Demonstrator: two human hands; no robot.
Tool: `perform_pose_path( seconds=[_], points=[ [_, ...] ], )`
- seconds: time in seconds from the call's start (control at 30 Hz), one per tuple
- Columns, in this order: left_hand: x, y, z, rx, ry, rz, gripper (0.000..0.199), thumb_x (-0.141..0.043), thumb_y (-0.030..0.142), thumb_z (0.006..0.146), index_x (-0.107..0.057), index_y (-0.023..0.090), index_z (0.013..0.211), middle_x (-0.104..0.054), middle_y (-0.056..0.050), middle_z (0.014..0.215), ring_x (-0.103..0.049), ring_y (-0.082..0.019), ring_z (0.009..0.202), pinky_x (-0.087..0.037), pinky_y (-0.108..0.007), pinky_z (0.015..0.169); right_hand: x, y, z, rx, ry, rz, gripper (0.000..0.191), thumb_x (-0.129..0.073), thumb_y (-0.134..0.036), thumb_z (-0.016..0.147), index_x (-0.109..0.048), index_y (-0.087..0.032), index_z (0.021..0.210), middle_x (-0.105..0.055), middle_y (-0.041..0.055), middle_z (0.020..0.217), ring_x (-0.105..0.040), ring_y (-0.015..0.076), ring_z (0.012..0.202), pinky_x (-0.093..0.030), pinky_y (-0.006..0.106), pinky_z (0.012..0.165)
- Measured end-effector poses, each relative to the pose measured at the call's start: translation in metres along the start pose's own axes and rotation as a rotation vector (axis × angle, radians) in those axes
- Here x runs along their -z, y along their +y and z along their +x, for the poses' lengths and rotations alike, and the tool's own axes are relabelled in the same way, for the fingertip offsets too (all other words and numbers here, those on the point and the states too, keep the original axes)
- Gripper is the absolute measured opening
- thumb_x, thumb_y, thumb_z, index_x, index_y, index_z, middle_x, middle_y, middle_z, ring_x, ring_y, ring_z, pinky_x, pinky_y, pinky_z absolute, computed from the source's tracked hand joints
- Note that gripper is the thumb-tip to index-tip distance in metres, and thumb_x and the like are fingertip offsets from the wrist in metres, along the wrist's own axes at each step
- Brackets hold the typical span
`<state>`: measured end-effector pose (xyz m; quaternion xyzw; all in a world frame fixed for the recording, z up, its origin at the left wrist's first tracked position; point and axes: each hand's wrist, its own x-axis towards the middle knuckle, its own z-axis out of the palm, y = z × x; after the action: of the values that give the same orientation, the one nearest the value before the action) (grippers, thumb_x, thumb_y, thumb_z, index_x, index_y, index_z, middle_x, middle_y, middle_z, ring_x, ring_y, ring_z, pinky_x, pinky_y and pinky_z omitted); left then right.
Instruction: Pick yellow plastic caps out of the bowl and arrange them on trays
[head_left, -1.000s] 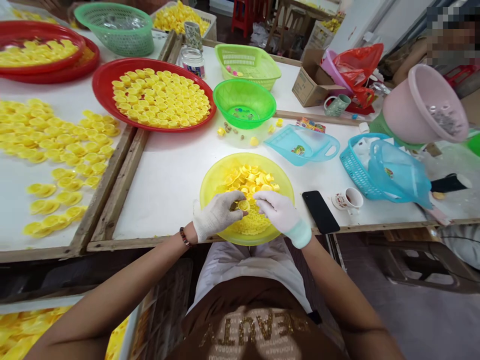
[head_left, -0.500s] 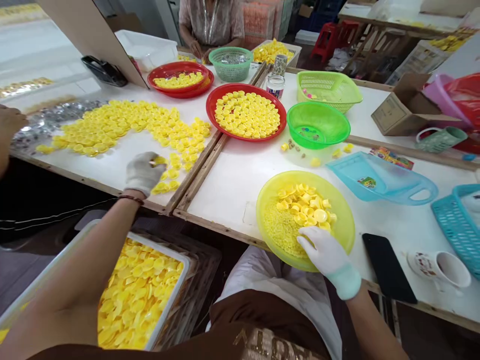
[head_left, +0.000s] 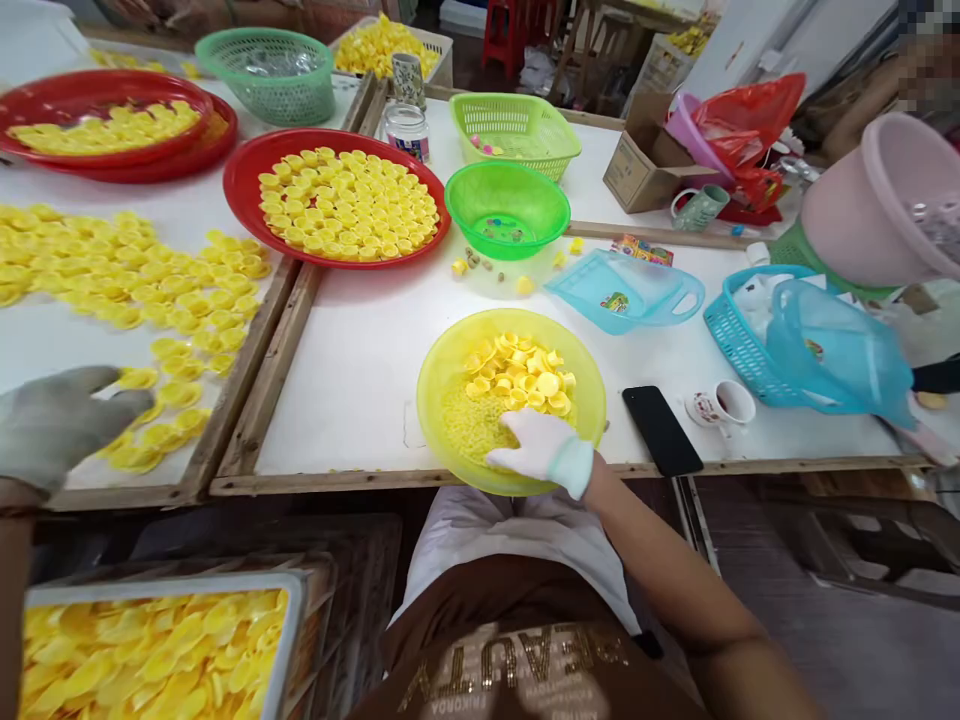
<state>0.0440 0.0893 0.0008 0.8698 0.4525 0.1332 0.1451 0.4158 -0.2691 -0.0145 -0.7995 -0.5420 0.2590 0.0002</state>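
Grey-gloved left hand (head_left: 71,425) was seen unclenched beside yellow cups (head_left: 180,392) on table (head_left: 37,350); these could be scattered if brushed. Right hand (head_left: 540,445) was noted among small pieces (head_left: 466,418) in bowl (head_left: 437,375), grip undetermined; spillage risked if rim was pressed.

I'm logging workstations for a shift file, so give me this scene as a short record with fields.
Left hand: gloved, at loose yellow pieces on the left tabletop; grip unclear
Right hand: gloved, in the yellow bowl; grip unclear
Bowl contents: small yellow bits, with yellow cups heaped toward the far side
Beyond bowl, left: red tray bearing many yellow pieces
Beyond bowl, right: translucent blue scoop
Right of bowl: black phone, then patterned mug
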Motion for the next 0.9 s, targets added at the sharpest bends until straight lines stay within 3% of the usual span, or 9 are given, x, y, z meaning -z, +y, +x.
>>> perform_pose_path(
  seconds=[0.07, 0.13, 0.2, 0.27, 0.33, 0.43, 0.6, 0.7, 0.9],
  points=[
    [-0.012, 0.073, 0.004, 0.006, 0.044, 0.141, 0.046, -0.044, 0.062, 0.082, -0.061, 0.019, 0.079, -0.070, -0.008, 0.082, -0.067, -0.034, 0.092, -0.050, -0.050, 0.080, -0.005, -0.009, 0.007, 0.050, -0.025, 0.043, 0.044, -0.064, -0.058, 0.083, -0.061, -0.018, 0.100, -0.067, 0.0091, 0.097, -0.060, 0.0219, 0.080, -0.036, 0.030, 0.066],
    [-0.037, 0.152, 0.004, -0.173, -0.049, 0.049, 0.035, -0.047, 0.044, 0.087, -0.067, 0.018, 0.099, -0.073, -0.010, 0.102, -0.068, -0.028, 0.093, -0.053, -0.042, 0.082, -0.010, -0.012, 0.013, 0.107, -0.025, 0.096, 0.034, -0.063, -0.047, 0.084, -0.061, -0.017, 0.101, -0.067, 0.0083, 0.096, -0.059, 0.0211, 0.079, -0.036, 0.029, 0.066],
    [-0.071, 0.224, 0.002, -0.374, -0.174, -0.051, 0.031, -0.049, 0.037, 0.089, -0.070, 0.016, 0.099, -0.073, -0.011, 0.101, -0.068, -0.024, 0.093, -0.053, -0.035, 0.083, -0.011, -0.008, 0.016, 0.161, -0.028, 0.142, 0.019, -0.062, -0.032, 0.084, -0.062, -0.018, 0.097, -0.067, 0.0056, 0.092, -0.058, 0.0194, 0.078, -0.036, 0.028, 0.067],
    [-0.105, 0.280, 0.001, -0.457, -0.280, 0.037, 0.026, -0.052, 0.034, 0.090, -0.071, 0.016, 0.090, -0.072, -0.013, 0.095, -0.069, -0.025, 0.087, -0.053, -0.035, 0.077, -0.011, -0.003, 0.016, 0.194, -0.033, 0.165, 0.008, -0.060, -0.023, 0.083, -0.064, -0.018, 0.090, -0.068, 0.0032, 0.086, -0.058, 0.0180, 0.076, -0.036, 0.028, 0.067],
    [-0.131, 0.314, 0.001, -0.433, -0.353, 0.154, 0.023, -0.059, 0.034, 0.086, -0.071, 0.014, 0.085, -0.071, -0.016, 0.092, -0.069, -0.029, 0.080, -0.052, -0.036, 0.069, -0.009, 0.003, 0.013, 0.208, -0.023, 0.183, 0.006, -0.060, -0.020, 0.084, -0.065, -0.018, 0.088, -0.069, 0.0029, 0.086, -0.059, 0.0180, 0.078, -0.039, 0.027, 0.069],
    [-0.150, 0.327, 0.003, -0.411, -0.385, 0.214, 0.019, -0.064, 0.030, 0.083, -0.070, 0.013, 0.087, -0.070, -0.019, 0.096, -0.069, -0.034, 0.082, -0.051, -0.037, 0.066, -0.007, 0.011, 0.007, 0.213, 0.035, 0.218, 0.012, -0.059, -0.018, 0.087, -0.067, -0.017, 0.095, -0.072, 0.0060, 0.098, -0.062, 0.0199, 0.091, -0.042, 0.029, 0.080],
    [-0.145, 0.299, -0.014, -0.531, -0.198, 0.003, 0.022, -0.062, 0.030, 0.089, -0.064, 0.014, 0.103, -0.068, -0.016, 0.110, -0.068, -0.031, 0.096, -0.053, -0.038, 0.078, -0.002, 0.027, -0.001, 0.215, 0.169, 0.362, 0.015, -0.058, -0.014, 0.088, -0.068, -0.016, 0.097, -0.073, 0.0079, 0.103, -0.065, 0.0216, 0.096, -0.045, 0.033, 0.089],
    [-0.144, 0.289, -0.034, -0.595, -0.119, -0.152, 0.023, -0.058, 0.032, 0.094, -0.059, 0.016, 0.109, -0.069, -0.012, 0.110, -0.069, -0.026, 0.092, -0.053, -0.035, 0.078, 0.006, 0.033, -0.004, 0.215, 0.240, 0.447, 0.016, -0.057, -0.013, 0.087, -0.068, -0.017, 0.098, -0.073, 0.0069, 0.103, -0.065, 0.0212, 0.098, -0.046, 0.034, 0.091],
    [-0.148, 0.302, -0.046, -0.574, -0.200, -0.270, 0.020, -0.061, 0.022, 0.085, -0.059, 0.019, 0.104, -0.071, -0.008, 0.094, -0.068, -0.022, 0.078, -0.053, -0.033, 0.074, 0.034, 0.020, -0.005, 0.323, 0.361, 0.498, 0.014, -0.055, -0.015, 0.089, -0.067, -0.019, 0.097, -0.072, 0.0042, 0.100, -0.065, 0.0193, 0.098, -0.047, 0.033, 0.093]
  ],
)
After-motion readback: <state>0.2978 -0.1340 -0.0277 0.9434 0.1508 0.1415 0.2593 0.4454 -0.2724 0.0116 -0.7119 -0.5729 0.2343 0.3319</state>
